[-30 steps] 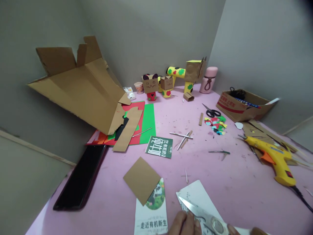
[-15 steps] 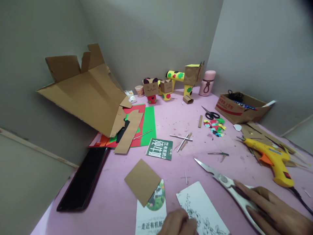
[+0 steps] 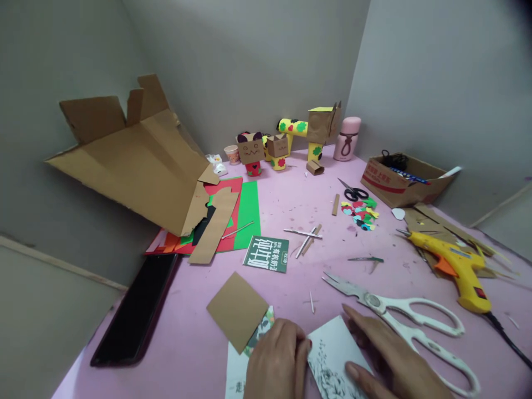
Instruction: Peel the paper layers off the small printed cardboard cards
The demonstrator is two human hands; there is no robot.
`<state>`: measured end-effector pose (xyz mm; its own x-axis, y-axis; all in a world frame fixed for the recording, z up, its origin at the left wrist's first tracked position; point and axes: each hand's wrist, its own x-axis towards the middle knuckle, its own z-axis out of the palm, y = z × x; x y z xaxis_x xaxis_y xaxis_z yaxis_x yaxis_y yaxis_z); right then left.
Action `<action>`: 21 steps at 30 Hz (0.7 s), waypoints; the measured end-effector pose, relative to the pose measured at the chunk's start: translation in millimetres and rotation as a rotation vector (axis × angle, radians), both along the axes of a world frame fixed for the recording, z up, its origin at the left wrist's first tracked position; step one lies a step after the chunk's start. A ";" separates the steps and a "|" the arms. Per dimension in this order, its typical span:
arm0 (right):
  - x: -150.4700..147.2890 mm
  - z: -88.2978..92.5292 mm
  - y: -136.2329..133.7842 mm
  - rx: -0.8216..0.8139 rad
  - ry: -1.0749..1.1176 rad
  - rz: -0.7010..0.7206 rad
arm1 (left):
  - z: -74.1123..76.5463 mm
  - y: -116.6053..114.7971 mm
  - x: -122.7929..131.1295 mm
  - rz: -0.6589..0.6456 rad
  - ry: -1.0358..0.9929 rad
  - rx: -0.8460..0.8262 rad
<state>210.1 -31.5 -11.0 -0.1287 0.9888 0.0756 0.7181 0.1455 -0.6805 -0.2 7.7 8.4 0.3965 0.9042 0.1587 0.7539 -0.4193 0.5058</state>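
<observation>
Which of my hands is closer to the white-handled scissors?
Right. Your right hand lies close on the near side of the white-handled scissors; your left hand is farther left, by the left edge of the black-patterned white card.

Card (image 3: 334,360): white, black line-drawn flowers. Large scissors (image 3: 415,324): white handles, silver-grey blades. Tabletop (image 3: 183,332): pinkish lilac, dark specks. Glue gun (image 3: 469,271): yellow, orange trigger. Cardboard square (image 3: 236,311): plain brown. Carton panel (image 3: 266,255): dark green, white lettering. Phone (image 3: 137,310): black face, dark red edge. Long figure (image 3: 295,128): yellow, green-red-black patches. Bottle (image 3: 348,138): pink. Cut-outs (image 3: 362,214): red, green, yellow, black, pale blue. Flat sheets (image 3: 249,213): red, green.
</observation>
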 end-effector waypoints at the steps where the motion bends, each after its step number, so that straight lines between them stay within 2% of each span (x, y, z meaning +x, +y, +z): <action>1: -4.1 0.3 2.3 -0.039 0.087 -0.041 | 0.8 -2.6 0.3 0.007 -0.058 -0.014; 4: -9.8 6.1 4.9 -0.231 0.478 -0.185 | 2.5 -9.0 3.5 0.032 -0.247 -0.062; 7: -10.0 17.1 1.3 -0.477 0.841 -0.260 | -1.0 -14.5 8.7 0.057 -0.463 -0.177; 9: -10.1 23.3 -3.1 -0.531 0.940 -0.271 | -4.7 -18.2 11.3 0.049 -0.542 -0.270; 11: -11.3 26.1 -7.7 -0.520 1.023 -0.265 | -5.8 -21.4 12.3 0.053 -0.548 -0.353; 15: -16.0 23.1 -15.2 -0.600 1.195 -0.133 | 6.0 -25.4 11.2 0.181 -0.596 -0.551; 18: -17.9 22.7 -18.2 -0.697 1.241 -0.053 | 18.0 -25.7 11.6 0.217 -0.536 -0.556; 21: -18.7 27.6 -19.8 -0.731 1.324 -0.118 | 20.9 -24.0 13.7 0.212 -0.474 -0.520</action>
